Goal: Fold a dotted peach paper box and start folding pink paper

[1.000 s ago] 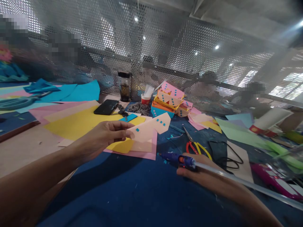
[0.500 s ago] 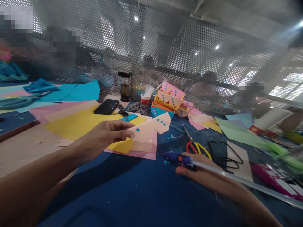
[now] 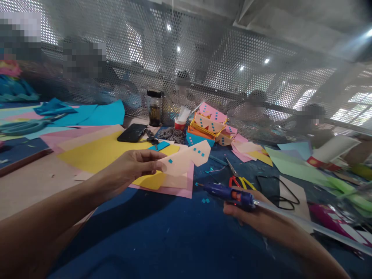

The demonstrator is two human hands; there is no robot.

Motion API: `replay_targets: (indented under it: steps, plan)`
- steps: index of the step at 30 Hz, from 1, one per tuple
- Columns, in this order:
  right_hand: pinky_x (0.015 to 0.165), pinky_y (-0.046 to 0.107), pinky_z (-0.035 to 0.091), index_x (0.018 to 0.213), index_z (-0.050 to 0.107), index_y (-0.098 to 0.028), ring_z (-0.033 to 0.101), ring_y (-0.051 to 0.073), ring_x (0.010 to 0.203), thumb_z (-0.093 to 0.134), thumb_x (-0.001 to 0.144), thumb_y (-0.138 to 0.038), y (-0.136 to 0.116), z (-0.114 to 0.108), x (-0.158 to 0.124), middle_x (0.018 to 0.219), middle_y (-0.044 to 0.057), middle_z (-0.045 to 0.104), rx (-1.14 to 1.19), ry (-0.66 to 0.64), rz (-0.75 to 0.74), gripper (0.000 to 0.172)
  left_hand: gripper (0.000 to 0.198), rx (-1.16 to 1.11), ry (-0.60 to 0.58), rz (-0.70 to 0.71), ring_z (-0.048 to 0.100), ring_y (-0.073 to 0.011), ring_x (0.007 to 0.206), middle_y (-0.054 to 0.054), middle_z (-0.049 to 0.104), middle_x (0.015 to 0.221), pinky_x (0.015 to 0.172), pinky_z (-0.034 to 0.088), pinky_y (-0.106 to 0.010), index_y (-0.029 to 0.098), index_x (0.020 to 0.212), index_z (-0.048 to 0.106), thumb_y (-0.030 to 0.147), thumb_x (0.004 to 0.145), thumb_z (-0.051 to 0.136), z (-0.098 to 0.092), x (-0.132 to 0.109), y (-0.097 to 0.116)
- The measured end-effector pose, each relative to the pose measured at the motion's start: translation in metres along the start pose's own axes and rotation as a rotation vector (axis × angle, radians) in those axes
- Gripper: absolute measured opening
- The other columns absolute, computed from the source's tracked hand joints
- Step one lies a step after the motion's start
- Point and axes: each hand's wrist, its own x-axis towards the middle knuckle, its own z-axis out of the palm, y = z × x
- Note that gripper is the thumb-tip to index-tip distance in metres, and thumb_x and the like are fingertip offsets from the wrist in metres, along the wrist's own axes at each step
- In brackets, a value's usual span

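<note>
My left hand (image 3: pixel 130 168) pinches the near end of a folded peach paper piece (image 3: pixel 186 159) dotted with small blue squares, held just above pink and yellow sheets (image 3: pixel 162 184). My right hand (image 3: pixel 255 219) grips a blue glue gun (image 3: pixel 229 192) with a long clear glue stick trailing back over my wrist. The gun's nozzle points left, a little below and to the right of the paper piece. Tiny blue squares (image 3: pixel 205 200) lie on the blue table cover under the nozzle.
Red and yellow scissors (image 3: pixel 240 179) and a black cord (image 3: pixel 279 193) lie right of the gun. A stack of decorated paper pieces (image 3: pixel 209 124), a red cup (image 3: pixel 180 123), a dark jar (image 3: pixel 154 106), a phone (image 3: pixel 132 133) and keys sit further back. Coloured sheets cover both sides. A perforated metal screen stands behind.
My right hand has lifted the glue gun slightly and shifted it to the right. My left hand keeps the peach paper piece in nearly the same place.
</note>
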Motion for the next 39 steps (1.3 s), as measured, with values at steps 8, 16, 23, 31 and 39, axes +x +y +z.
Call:
replay_targets:
  steps: [8,16,23,31,39]
  plan:
    - [0.060,0.025,0.050,0.091,0.067,-0.023,0.061,0.015,0.068,0.064,0.094,-0.052,-0.025,0.002,-0.006,0.082,0.001,0.066,0.033,-0.030,-0.072,0.029,0.034,0.031,-0.033,0.022,0.061,-0.0164,0.079,-0.006,0.078,0.094,0.070,0.047,-0.025,0.023,0.096,0.082,0.040,0.068,0.089,0.007,-0.001,0.004]
    - [0.056,0.023,0.043,0.081,0.061,-0.023,0.057,0.013,0.062,0.068,0.089,-0.036,-0.040,0.019,0.009,0.075,-0.002,0.063,-0.113,0.110,-0.257,0.017,0.031,0.034,-0.095,0.033,0.058,-0.0134,0.076,-0.004,0.077,0.093,0.068,0.043,-0.023,0.022,0.096,0.081,0.037,0.071,0.088,0.011,-0.007,0.005]
    - [0.069,0.024,0.046,0.097,0.062,-0.025,0.068,0.017,0.082,0.062,0.087,-0.020,-0.028,0.033,0.019,0.091,0.000,0.068,-0.294,0.144,-0.404,0.012,0.031,0.012,-0.130,0.037,0.062,-0.0146,0.080,-0.004,0.078,0.096,0.070,0.044,-0.024,0.023,0.100,0.081,0.037,0.073,0.087,0.010,-0.008,0.004]
    - [0.066,0.026,0.041,0.104,0.058,-0.023,0.063,0.017,0.077,0.055,0.090,-0.017,-0.024,0.037,0.018,0.096,0.003,0.063,-0.357,0.090,-0.455,0.015,0.031,-0.001,-0.120,0.025,0.064,-0.0155,0.081,-0.003,0.078,0.090,0.072,0.047,-0.024,0.022,0.099,0.080,0.035,0.071,0.087,0.013,-0.008,0.005]
    - [0.067,0.028,0.038,0.106,0.056,-0.024,0.061,0.018,0.079,0.052,0.092,-0.014,-0.027,0.039,0.016,0.101,0.003,0.063,-0.365,0.106,-0.448,0.018,0.034,0.004,-0.128,0.023,0.064,-0.0147,0.081,-0.002,0.078,0.090,0.072,0.045,-0.022,0.023,0.100,0.081,0.033,0.069,0.088,0.013,-0.008,0.005]
